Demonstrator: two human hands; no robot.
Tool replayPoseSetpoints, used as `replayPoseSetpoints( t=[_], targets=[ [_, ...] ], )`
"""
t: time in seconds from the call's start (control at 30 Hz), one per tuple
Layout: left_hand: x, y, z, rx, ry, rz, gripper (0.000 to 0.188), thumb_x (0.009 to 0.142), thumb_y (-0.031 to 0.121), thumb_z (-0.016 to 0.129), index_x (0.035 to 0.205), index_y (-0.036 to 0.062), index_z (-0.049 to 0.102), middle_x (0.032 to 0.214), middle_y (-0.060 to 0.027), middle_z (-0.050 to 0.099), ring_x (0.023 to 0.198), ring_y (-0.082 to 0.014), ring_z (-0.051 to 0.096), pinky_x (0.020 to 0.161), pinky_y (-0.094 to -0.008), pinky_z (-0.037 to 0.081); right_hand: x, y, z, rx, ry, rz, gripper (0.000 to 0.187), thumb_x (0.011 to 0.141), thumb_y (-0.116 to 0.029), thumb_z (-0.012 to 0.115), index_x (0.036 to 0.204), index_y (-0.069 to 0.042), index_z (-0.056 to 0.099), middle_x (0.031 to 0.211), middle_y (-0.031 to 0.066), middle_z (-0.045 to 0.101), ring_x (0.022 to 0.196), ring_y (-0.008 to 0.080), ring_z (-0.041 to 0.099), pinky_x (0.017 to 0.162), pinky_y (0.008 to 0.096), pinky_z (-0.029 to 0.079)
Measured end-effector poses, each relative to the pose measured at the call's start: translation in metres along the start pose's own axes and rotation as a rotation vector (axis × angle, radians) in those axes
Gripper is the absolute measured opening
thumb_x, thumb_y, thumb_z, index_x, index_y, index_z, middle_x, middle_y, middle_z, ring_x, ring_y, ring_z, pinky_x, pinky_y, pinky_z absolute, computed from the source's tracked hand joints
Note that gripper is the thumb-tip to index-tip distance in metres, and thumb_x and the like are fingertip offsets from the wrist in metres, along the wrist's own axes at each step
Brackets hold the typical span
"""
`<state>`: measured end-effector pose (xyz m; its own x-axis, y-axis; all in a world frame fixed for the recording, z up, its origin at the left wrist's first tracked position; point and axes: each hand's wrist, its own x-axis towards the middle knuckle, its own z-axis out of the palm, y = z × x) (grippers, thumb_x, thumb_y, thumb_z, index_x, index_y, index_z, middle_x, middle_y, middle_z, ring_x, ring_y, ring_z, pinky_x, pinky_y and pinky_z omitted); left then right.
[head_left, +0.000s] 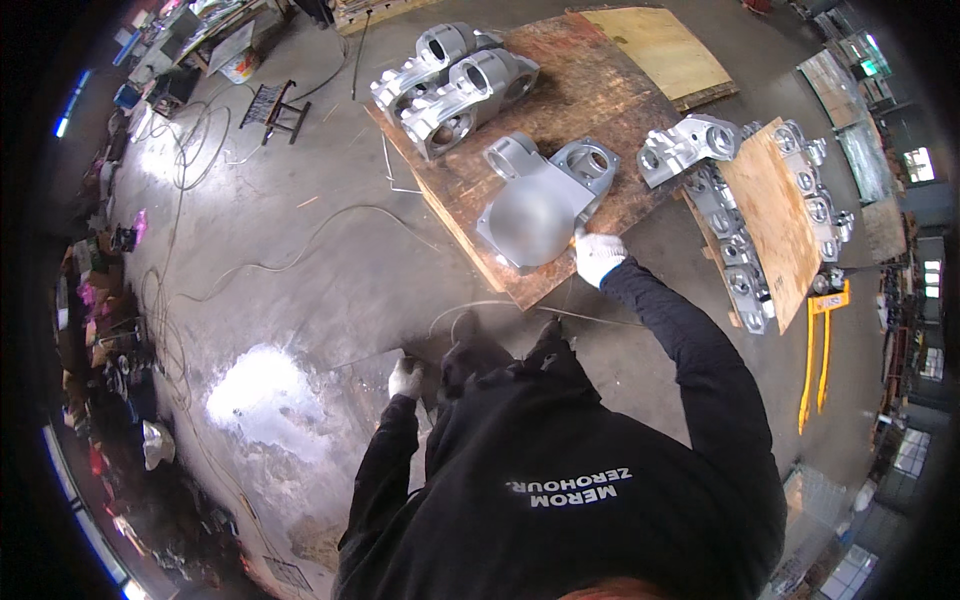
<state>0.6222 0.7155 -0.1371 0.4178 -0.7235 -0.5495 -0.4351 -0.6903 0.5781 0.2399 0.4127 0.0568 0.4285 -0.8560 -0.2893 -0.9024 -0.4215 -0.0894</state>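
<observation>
Here the right hand [598, 256], gloved, rests on the near edge of a grey metal casting [540, 205]; fingers curled, grip unclear. The casting lies flat on a wooden board [600, 90] on the floor. Left hand [405, 379], gloved, hangs loosely closed near the floor, holding nothing visible. Two more castings [455, 85] sit farther up the board.

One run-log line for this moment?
right hand: touching grey domed metal casting | left hand: low, apart | casting on brown wooden board
</observation>
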Motion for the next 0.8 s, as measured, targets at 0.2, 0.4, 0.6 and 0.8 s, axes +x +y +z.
replayPoseSetpoints(
  t=[0.2,0.4,0.6,0.8],
  targets=[
    [0.048,-0.095,-0.034,0.161,-0.034,-0.164,0.035,0.084,0.035,0.061,0.101,0.0048,0.065,0.100,-0.0194,0.068,0.099,-0.0353,0.064,0.088,-0.0409,0.049,0.023,-0.020,-0.014,-0.076,0.077,0.142,0.026,0.093,-0.019,0.041,0.101,0.000,0.057,0.082,0.0208,0.068,0.078,0.0380,0.067,0.067,0.0489,0.052],
    [0.099,-0.122,-0.035,-0.175,0.002,-0.166,0.033,0.085,0.031,0.060,0.102,0.0022,0.064,0.101,-0.0192,0.068,0.099,-0.0323,0.065,0.087,-0.0396,0.049,0.018,-0.061,-0.038,-0.147,0.002,0.010,0.032,0.096,-0.021,0.038,0.099,0.001,0.061,0.080,0.0206,0.068,0.075,0.0364,0.067,0.065,0.0472,0.053],
    [0.085,-0.037,-0.010,-0.201,-0.127,0.027,0.033,0.086,0.027,0.059,0.107,0.0022,0.062,0.105,-0.0172,0.068,0.101,-0.0294,0.064,0.089,-0.0364,0.048,0.008,-0.048,0.039,-0.368,0.061,-0.005,0.030,0.098,-0.020,0.035,0.093,-0.001,0.058,0.063,0.0162,0.063,0.054,0.0296,0.063,0.047,0.0443,0.048],
    [0.081,-0.030,-0.002,-0.257,-0.144,0.035,0.032,0.087,0.022,0.058,0.111,0.0008,0.062,0.108,-0.0168,0.068,0.103,-0.0271,0.064,0.090,-0.0353,0.048,-0.001,-0.047,0.086,-0.870,0.290,0.027,0.023,0.095,-0.021,0.041,0.092,-0.006,0.058,0.053,0.0096,0.055,0.041,0.0240,0.052,0.037,0.0421,0.041]
  ],
)
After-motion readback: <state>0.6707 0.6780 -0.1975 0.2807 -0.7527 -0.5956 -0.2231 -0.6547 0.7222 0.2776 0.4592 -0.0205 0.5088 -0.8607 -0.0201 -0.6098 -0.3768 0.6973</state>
